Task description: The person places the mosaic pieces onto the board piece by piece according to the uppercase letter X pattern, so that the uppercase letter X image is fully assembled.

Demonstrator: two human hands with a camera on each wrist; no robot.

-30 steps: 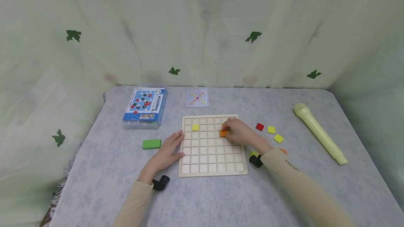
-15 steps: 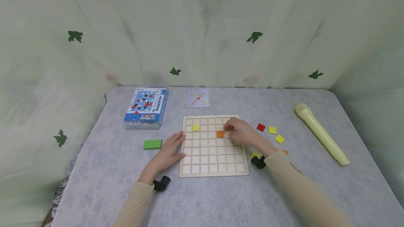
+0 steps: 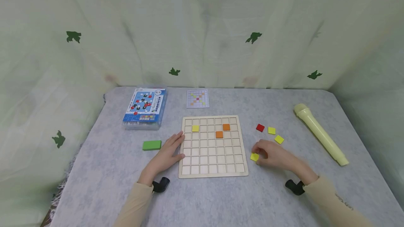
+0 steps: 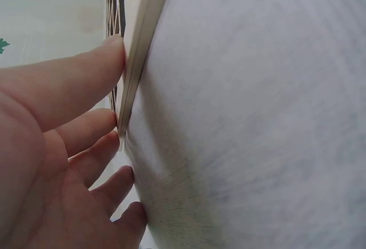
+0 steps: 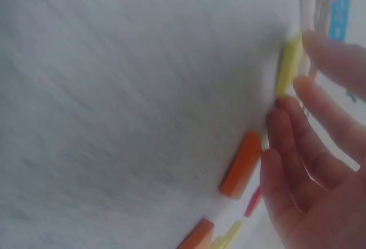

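A square wooden grid board (image 3: 213, 175) lies flat on the table. One yellow tile (image 3: 195, 128) and two orange tiles (image 3: 226, 127) sit in its cells. My left hand (image 3: 167, 153) rests against the board's left edge, fingers spread; its thumb and fingertips touch that edge in the left wrist view. Just right of the board, my right hand (image 3: 274, 154) pinches a loose yellow tile (image 3: 254, 157) between thumb and finger, low over the cloth. In the right wrist view, orange tiles (image 5: 241, 166) lie beside the curled outer fingers; the hand hides them in the head view.
A red tile (image 3: 260, 128) and two yellow tiles (image 3: 279, 139) lie right of the board. Behind it is a small pattern card (image 3: 197, 99). A green block (image 3: 152, 145) and a blue boxed set (image 3: 145, 108) stand left; a pale yellow stick (image 3: 320, 134) lies far right.
My right hand has left an orange tile in an upper right cell, moved down and right off the board, and reached the loose yellow tile. The left hand stays put.
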